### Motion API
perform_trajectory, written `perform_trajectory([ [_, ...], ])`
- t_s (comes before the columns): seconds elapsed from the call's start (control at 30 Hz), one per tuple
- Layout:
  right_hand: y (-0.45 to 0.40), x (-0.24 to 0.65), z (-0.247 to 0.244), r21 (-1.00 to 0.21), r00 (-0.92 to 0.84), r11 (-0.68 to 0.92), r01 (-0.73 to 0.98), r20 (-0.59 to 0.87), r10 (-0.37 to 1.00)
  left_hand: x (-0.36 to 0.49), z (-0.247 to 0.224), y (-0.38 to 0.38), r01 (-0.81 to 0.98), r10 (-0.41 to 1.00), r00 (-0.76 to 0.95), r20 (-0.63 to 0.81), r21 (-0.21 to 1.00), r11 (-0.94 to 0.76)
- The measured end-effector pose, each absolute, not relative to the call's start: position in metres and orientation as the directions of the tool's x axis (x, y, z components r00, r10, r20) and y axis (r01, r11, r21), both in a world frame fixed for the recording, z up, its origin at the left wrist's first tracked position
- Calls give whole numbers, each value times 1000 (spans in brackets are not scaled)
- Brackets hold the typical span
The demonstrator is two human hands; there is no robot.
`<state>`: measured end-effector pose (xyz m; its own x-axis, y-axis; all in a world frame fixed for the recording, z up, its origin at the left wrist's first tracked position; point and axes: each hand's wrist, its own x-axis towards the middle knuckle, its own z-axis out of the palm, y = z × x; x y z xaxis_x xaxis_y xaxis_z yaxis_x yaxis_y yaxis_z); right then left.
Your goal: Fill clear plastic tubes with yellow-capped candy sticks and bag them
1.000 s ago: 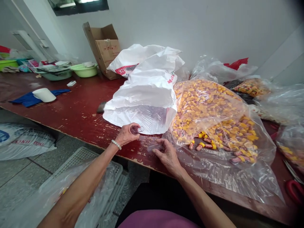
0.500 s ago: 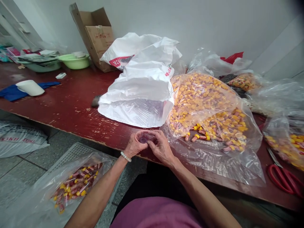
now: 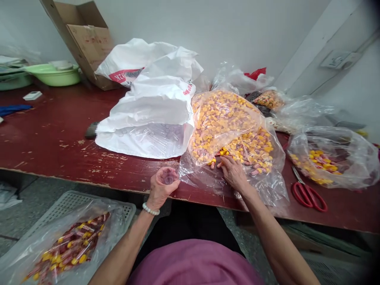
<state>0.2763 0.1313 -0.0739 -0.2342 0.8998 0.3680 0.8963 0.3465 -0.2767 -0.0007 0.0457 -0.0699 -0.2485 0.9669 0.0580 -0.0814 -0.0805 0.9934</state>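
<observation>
My left hand [image 3: 159, 188] is curled around a clear plastic container [image 3: 168, 178] with its round open mouth facing up, just over the table's front edge. Over to the right, my right hand [image 3: 234, 172] reaches to the mouth of a large clear bag [image 3: 208, 172], its fingers bent over the small yellow-capped vials [image 3: 224, 152] there. One vial's end shows at the thumb and index finger, which appear closed on it. More such vials fill the bag. Beside it, an open white sack [image 3: 142, 107] shows clear plastic containers [image 3: 160, 136] in its mouth.
Red scissors [image 3: 308, 194] and another clear bag of vials [image 3: 350, 174] lie at the right. Below the table's left front edge, a bag of capped vials [image 3: 71, 245] rests on a grey crate [image 3: 67, 200]. A cardboard box [image 3: 89, 43] and green basin [image 3: 56, 75] stand at the back left.
My right hand has left the clear container and moved right to the vials at the bag's mouth. My left hand keeps the container. The view has turned right.
</observation>
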Motion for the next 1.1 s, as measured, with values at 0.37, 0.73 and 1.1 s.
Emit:
perform_trajectory([
  [0.37, 87, 231, -43, -626, -299, 503, 596, 409, 862, 0, -82, 55, 482, 950, -86, 299, 847, -223],
  [0.73, 76, 169, -43, -417, -620, 777, 472, 470, 629, -8, -83, 53, 584, 953, -29, 302, 779, -229],
  [1.1, 62, 166, -33, -501, -440, 718, 483, 571, 693, -2, -75, 40, 449, 949, -18, 316, 850, -274],
])
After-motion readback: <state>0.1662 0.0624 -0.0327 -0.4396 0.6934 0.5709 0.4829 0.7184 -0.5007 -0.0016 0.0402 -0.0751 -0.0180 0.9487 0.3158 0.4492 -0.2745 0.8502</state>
